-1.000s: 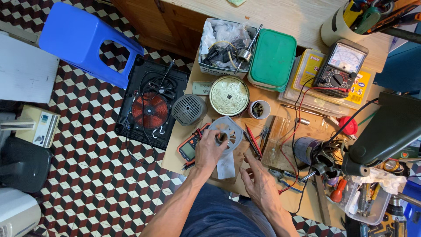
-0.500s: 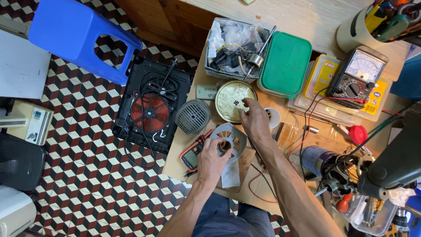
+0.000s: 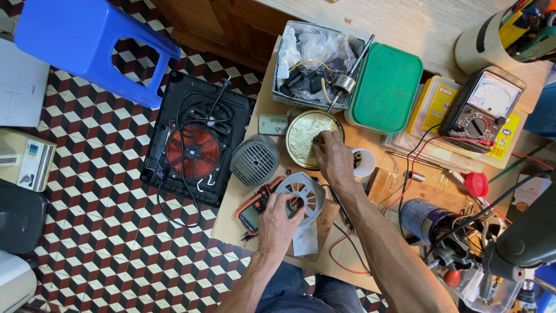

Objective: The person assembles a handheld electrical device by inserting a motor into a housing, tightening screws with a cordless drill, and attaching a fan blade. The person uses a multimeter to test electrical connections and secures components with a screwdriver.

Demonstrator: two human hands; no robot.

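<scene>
Left hand [image 3: 278,223] clamps the grey fan cover [image 3: 301,194], which sits just below the round gold tin [image 3: 307,130]. Right hand [image 3: 333,156] pinches something small at the tin's rim. Motor work looks mid-way: parts lie loose. Right of the tin: green lidded box [image 3: 387,90], then yellow packet [image 3: 431,107].

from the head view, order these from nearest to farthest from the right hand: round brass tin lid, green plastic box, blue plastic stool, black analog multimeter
Measured from the right hand:
1. Round brass tin lid, under its fingertips, touching or nearly so.
2. Green plastic box, just up and to the right.
3. Black analog multimeter, farther right on the yellow packaging.
4. Blue plastic stool, far left on the tiled floor.
</scene>
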